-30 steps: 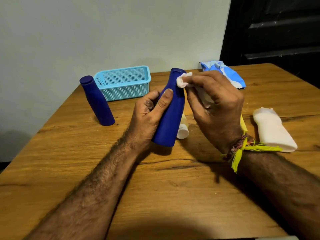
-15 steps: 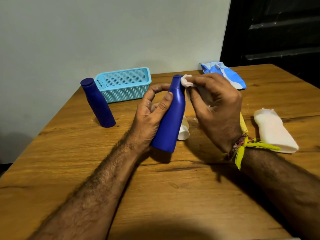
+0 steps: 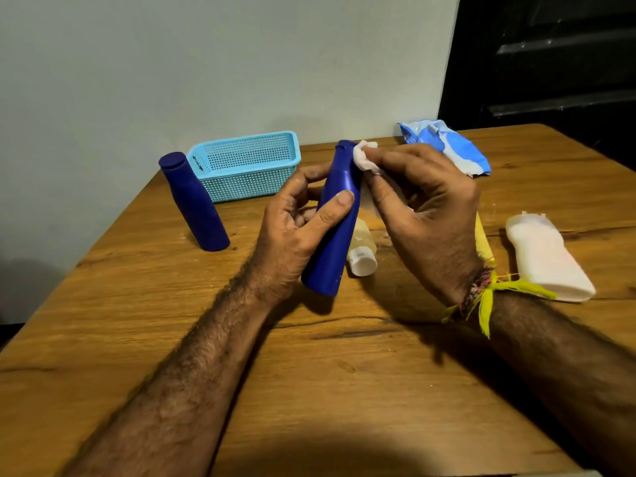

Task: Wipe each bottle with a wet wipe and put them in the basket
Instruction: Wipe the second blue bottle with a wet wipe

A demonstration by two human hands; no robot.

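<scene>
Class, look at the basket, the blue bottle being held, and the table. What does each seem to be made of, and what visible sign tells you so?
Basket: light blue moulded plastic, likely; fine grid of holes, smooth rim.
Held blue bottle: probably plastic, semi-matte, with a soft highlight down its side.
Table: wood or wood-look surface; brown grain lines and dark cracks, low sheen. Solid or veneer cannot be told.
</scene>
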